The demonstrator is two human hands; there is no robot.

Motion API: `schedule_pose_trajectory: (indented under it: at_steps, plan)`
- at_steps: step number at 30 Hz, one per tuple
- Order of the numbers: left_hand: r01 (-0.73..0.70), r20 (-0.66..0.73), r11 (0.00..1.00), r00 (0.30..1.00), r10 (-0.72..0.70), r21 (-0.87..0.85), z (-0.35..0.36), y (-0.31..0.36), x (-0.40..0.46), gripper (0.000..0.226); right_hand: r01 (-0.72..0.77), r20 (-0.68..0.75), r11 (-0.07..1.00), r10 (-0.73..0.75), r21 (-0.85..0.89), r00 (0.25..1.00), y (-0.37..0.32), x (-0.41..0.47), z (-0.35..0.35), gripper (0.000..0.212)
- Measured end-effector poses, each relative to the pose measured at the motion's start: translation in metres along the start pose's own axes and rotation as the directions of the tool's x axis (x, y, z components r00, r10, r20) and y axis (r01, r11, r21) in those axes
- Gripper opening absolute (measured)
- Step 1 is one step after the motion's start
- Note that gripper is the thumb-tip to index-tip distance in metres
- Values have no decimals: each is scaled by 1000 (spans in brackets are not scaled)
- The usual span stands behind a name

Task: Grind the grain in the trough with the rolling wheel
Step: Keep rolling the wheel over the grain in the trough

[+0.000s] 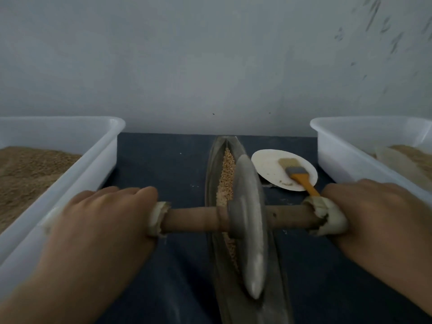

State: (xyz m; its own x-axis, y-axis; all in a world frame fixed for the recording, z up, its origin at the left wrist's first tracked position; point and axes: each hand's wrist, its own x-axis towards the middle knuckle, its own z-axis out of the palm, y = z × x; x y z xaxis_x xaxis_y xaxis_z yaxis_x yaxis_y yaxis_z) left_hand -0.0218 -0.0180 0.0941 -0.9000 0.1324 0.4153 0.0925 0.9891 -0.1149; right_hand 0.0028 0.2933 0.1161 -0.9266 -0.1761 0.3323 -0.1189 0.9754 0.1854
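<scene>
Left hand (98, 220), right hand (374, 211) grip axle (194, 218) ends; wheel (250, 225) upright in trough (212, 183), tubs (100, 164) flanking close.

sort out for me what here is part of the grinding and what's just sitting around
In use: left hand and right hand gripping the axle of the rolling wheel; trough; grain.

Lying about: brush on the white plate; left tub and right tub, each holding brown meal.

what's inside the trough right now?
Tan grain lies along the trough channel, with the rolling wheel standing in it. Grain under and behind the wheel is hidden.
</scene>
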Motion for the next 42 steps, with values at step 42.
schedule_pose_trajectory:
  at_steps: [42]
  plan:
    - [142, -33, 990, 989, -142, -8, 27, 20, 89, 14, -84, -361, 993, 108, 80, 926, 2, 116, 60, 13]
